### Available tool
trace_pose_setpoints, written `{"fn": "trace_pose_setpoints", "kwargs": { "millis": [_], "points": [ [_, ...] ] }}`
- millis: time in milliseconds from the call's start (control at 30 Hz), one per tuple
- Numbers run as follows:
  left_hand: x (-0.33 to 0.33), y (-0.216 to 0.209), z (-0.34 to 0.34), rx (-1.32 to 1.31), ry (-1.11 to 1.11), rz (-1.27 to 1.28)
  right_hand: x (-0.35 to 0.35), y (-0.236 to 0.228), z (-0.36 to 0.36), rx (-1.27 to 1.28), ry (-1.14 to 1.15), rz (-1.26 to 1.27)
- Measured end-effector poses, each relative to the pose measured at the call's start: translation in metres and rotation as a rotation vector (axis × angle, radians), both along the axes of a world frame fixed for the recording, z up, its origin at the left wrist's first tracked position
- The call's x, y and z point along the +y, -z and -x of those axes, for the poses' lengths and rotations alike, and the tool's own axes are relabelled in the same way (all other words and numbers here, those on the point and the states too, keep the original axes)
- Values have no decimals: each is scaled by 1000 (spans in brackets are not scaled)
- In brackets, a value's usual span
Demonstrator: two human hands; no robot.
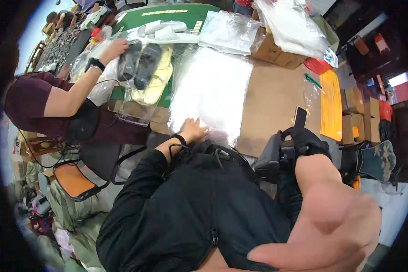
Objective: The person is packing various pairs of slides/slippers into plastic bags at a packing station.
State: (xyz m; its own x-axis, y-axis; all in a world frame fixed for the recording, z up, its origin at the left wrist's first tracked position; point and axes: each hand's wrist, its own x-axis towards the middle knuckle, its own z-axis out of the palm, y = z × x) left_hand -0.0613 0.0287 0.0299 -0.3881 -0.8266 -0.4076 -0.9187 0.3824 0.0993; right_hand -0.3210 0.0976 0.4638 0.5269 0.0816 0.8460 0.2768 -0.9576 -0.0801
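My left hand (194,130), with a dark band at the wrist, rests on the near left edge of a stack of clear plastic bags (211,93). Its fingers are spread over the shiny plastic. Large and blurred at the lower right is my right hand (333,222), raised close to the camera, a thumb-like digit pointing left. Its other fingers are not clearly visible. Left of the stack lie yellow slippers (153,86) and dark slippers (147,65), wrapped in clear plastic. Pale slippers (165,31) lie behind them.
At the left, a person in a maroon top (36,97) reaches a hand (116,49) to the dark slippers. Brown cardboard (274,104) covers the table's right part. A phone (300,117) and yellow-orange sheet (331,106) lie right. A box (276,49) stands behind.
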Motion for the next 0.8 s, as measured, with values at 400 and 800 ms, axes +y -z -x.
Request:
{"fn": "trace_pose_setpoints", "kwargs": {
  "millis": [400, 800],
  "points": [
    [-7, -18, -6, 54, 39, -128, -67, 34, -81, 97, 41, -75],
    [-67, -36, -61, 164, -246, -7, -178, 336, -126, 962, 644, -878]
  ]
}}
